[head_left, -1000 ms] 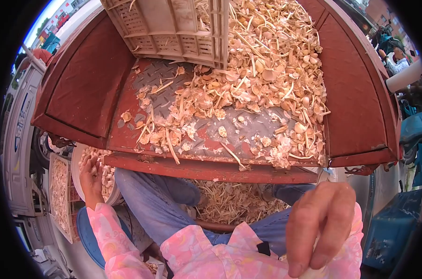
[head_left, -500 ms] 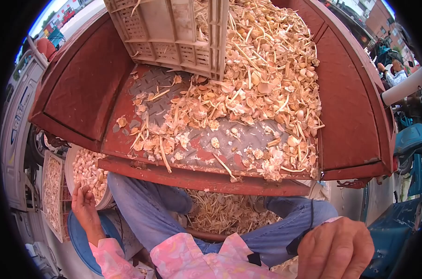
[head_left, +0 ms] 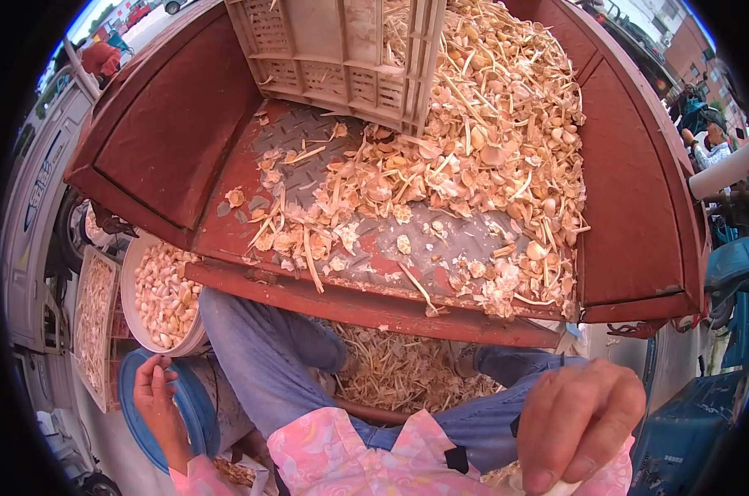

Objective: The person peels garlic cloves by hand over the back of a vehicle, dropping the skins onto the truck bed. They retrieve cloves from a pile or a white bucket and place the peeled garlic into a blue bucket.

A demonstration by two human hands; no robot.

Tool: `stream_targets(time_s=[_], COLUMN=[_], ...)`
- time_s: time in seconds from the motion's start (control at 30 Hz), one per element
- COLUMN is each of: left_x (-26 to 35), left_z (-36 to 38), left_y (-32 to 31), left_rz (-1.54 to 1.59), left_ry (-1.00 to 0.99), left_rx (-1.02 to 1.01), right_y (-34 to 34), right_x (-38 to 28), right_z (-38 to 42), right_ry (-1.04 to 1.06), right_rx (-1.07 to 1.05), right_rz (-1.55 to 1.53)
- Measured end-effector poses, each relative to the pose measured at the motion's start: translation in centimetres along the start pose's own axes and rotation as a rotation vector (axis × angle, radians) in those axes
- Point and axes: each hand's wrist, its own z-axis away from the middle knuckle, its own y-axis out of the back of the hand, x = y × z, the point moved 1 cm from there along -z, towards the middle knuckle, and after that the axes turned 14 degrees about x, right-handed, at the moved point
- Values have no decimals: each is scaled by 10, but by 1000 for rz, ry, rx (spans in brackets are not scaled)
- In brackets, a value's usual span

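My left hand [head_left: 159, 405] is at the lower left, over a blue round rim [head_left: 129, 387], just below a white bucket [head_left: 130, 306] of peeled garlic cloves [head_left: 166, 293]. Its fingers are loosely bent and apart, with nothing visible in them. Close to the camera at the lower right, my right hand [head_left: 585, 413] has its thumb and fingers pinched on a pale piece of garlic [head_left: 561, 488]. Only a small part of that garlic shows at the bottom edge.
A red metal cart bed [head_left: 639, 190] holds heaped garlic cloves, skins and stalks [head_left: 506, 124] and a tilted plastic crate [head_left: 333, 66]. More stalks [head_left: 399, 372] lie between my legs. A shallow crate [head_left: 93, 331] stands left of the bucket. Another person [head_left: 711, 147] is at the far right.
My left hand has moved down from the bucket's edge to over the blue rim. My right hand has turned and shifted slightly left, bringing the pale garlic into view. The camera view has shifted.
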Motion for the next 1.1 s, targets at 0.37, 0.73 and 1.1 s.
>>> stream_targets(time_s=[0.37, 0.73, 1.1], left_x=[42, 87, 85], left_z=[141, 143, 150], left_y=[-258, -296, -299], left_rz=[764, 245, 513], left_ry=[1083, 140, 623], left_rx=[-1060, -1098, -1175], right_y=[96, 140, 132], right_x=[70, 69, 82], right_z=[18, 20, 22], right_ry=[32, -79, -369], right_rx=[114, -12, 396], right_rz=[1465, 1633, 622])
